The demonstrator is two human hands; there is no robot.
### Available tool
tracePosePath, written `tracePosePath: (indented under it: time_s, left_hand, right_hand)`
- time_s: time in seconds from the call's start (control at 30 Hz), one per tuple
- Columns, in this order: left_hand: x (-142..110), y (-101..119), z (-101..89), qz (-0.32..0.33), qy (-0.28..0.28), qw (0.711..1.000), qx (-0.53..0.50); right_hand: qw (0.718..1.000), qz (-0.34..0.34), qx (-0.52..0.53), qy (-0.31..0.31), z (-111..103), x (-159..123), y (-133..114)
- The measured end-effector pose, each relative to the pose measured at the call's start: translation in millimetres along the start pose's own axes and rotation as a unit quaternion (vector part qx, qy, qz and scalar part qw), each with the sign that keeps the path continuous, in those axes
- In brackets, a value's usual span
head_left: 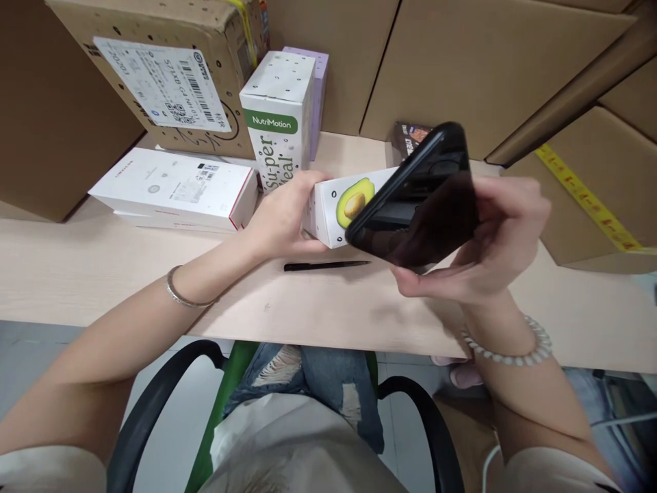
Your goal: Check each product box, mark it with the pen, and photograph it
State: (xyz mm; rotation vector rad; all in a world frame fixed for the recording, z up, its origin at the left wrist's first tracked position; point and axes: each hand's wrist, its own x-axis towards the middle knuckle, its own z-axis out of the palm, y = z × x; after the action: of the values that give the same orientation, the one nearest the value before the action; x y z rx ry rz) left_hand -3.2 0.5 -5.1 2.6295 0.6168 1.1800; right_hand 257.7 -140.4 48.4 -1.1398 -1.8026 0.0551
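My left hand (pixel 287 216) grips one end of a white box (pixel 328 205) with an avocado printed on its side. The box lies tilted just above or on the tabletop; which one I cannot tell. My right hand (pixel 497 239) is closed around a black smartphone (pixel 418 205), its dark screen turned towards me. The phone covers the right part of the avocado box. A black pen (pixel 326 266) lies on the table in front of the box, touched by neither hand.
A white NutriMotion carton (pixel 277 116) stands behind my left hand, with a purple box (pixel 319 103) beside it. Flat white boxes (pixel 174 185) lie at the left before a large cardboard box (pixel 169 75). A small dark box (pixel 408 140) sits behind the phone; a yellow-taped carton (pixel 590 198) stands right.
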Motion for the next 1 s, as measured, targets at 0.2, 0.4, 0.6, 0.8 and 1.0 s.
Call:
tracePosePath:
  time_s: [0.2, 0.4, 0.6, 0.8, 1.0]
  left_hand:
    - [0.9, 0.6, -1.8, 0.011, 0.003, 1.000, -0.002]
    - [-0.1, -0.4, -1.0, 0.009, 0.011, 1.000, -0.021]
    - [1.8, 0.7, -2.0, -0.011, 0.013, 0.996, -0.082]
    - [1.6, -2.1, -3.6, -0.019, 0.012, 0.996, -0.092]
    - [-1.9, -1.0, -9.8, 0.052, 0.015, 0.998, -0.015]
  right_hand:
    - [0.992, -0.112, -0.055, 0.032, 2.6, 1.8, -1.3]
    - [0.985, -0.159, -0.067, 0.019, 3.9, 3.6, -5.5]
    - [0.964, -0.232, -0.086, 0.092, 14.6, 8.9, 4.9]
    - [0.970, -0.235, -0.066, 0.012, 12.4, 7.9, 0.1]
    - [0.953, -0.216, -0.014, -0.213, 18.9, -1.3, -12.4]
